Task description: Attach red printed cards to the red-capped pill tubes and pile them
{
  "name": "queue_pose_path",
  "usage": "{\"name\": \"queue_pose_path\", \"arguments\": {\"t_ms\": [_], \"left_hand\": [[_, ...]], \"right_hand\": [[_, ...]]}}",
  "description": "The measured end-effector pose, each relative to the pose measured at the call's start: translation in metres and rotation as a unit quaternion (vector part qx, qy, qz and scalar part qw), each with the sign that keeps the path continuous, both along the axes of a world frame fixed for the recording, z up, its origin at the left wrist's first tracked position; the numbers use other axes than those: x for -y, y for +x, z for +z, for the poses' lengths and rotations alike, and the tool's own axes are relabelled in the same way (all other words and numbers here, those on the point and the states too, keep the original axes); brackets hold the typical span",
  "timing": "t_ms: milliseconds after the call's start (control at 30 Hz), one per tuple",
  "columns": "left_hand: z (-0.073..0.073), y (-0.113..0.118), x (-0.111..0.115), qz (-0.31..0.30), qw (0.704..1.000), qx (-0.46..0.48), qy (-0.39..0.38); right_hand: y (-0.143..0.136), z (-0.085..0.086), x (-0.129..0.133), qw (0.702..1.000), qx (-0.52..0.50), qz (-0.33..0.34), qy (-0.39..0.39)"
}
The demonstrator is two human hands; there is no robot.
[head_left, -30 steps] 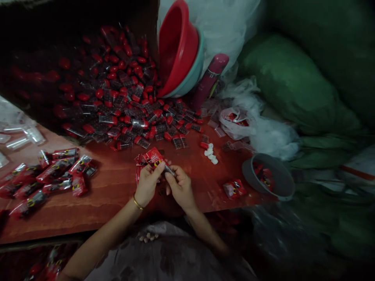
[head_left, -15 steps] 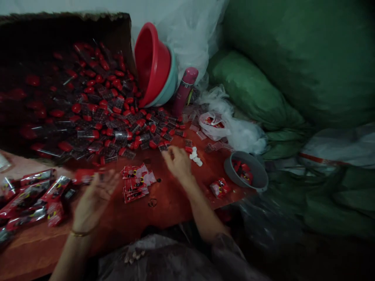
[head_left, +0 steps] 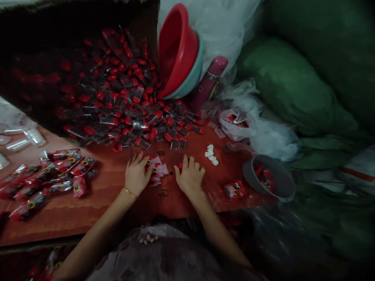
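"What sort of place is this?"

"A packing workshop, I'd say: tubes [head_left: 140,124] pour from a tipped box [head_left: 150,27] onto my desk [head_left: 108,208], packets [head_left: 60,176] lie heaped on my left, and bulging green sacks [head_left: 295,84] crowd my right."

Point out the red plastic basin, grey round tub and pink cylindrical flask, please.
Red plastic basin [head_left: 191,48], head view, outer wall.
Grey round tub [head_left: 283,179], head view, inner wall.
Pink cylindrical flask [head_left: 219,65], head view, cap.
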State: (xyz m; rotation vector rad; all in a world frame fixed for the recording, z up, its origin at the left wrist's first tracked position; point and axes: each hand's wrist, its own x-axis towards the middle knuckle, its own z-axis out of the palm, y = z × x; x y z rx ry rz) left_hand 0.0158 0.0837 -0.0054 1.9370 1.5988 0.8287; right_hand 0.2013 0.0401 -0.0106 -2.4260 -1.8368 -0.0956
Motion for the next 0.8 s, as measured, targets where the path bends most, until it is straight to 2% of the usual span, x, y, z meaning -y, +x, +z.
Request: {"name": "queue_pose_path", "arguments": {"t_ms": [67,133,267,367,533,800], "left_hand": [[-0.007,0.005,-0.002,-0.004,0.995,-0.097,0.037],[-0.013,-0.001,-0.003,-0.024,0.989,-0.139,0.046],[-0.017,-0.016,-0.003,-0.083,0.984,-0.147,0.061],[-0.018,-0.02,-0.002,-0.097,0.981,-0.155,0.066],[-0.019,-0.021,-0.003,-0.108,0.977,-0.168,0.071],[-0.019,-0.016,-0.008,-0.078,0.987,-0.129,0.054]], "right_hand": [[-0.003,0.002,0.014,0.999,-0.024,0.016,0.028],[-0.002,0.002,0.021,0.995,-0.049,0.045,0.069],[-0.008,0.004,0.021,0.979,-0.099,0.106,0.146],[-0.02,0.008,0.014,0.963,-0.138,0.148,0.18],[-0.035,0.01,0.007,0.948,-0.173,0.196,0.182],[-0.037,0.0,0.005,0.947,-0.184,0.193,0.178]]}}
